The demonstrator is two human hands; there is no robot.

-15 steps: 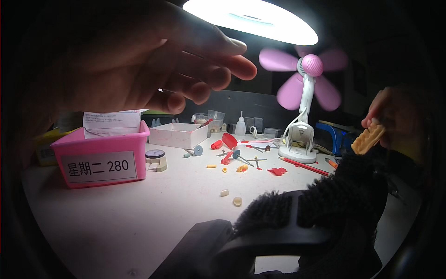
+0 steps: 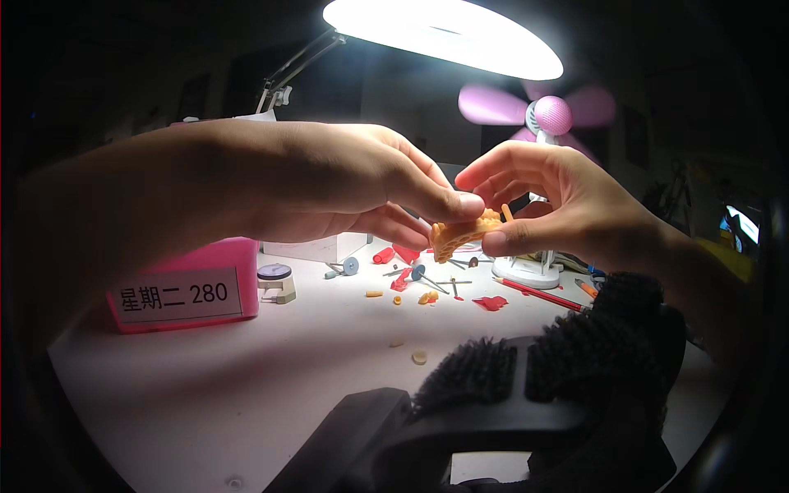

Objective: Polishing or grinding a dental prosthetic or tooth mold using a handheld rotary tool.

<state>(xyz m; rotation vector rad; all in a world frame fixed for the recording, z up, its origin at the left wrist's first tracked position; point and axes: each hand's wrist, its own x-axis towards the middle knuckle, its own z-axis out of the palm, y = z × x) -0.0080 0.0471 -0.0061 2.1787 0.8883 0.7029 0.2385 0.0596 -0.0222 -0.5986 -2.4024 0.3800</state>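
An orange-yellow dental model (image 2: 450, 238), curved like an arch with tooth shapes, is held in the air between my two hands. My left hand (image 2: 370, 172) is closed on its left part, thumb over the top and fingers behind. My right hand (image 2: 567, 197) pinches its right end, the thumb in front and the fingers curled above. A thin orange peg (image 2: 507, 213) sticks up beside the right thumb. On the table below lie a cream tooth-shaped piece (image 2: 420, 357), a second small pale piece (image 2: 397, 343) and a small orange peg (image 2: 374, 293).
A pink bin (image 2: 181, 308) with a label stands left, beside a small dial gauge (image 2: 277, 283). Mounted discs (image 2: 351, 265), red scraps (image 2: 491, 304) and a red pencil (image 2: 538, 293) lie behind. A pink fan (image 2: 553, 115) spins under a lamp (image 2: 444, 29). Black bristled equipment (image 2: 468, 378) fills the lower right.
My right hand has brought the dental model from the far right to the middle. My left hand has come down from the upper left and now grips it too.
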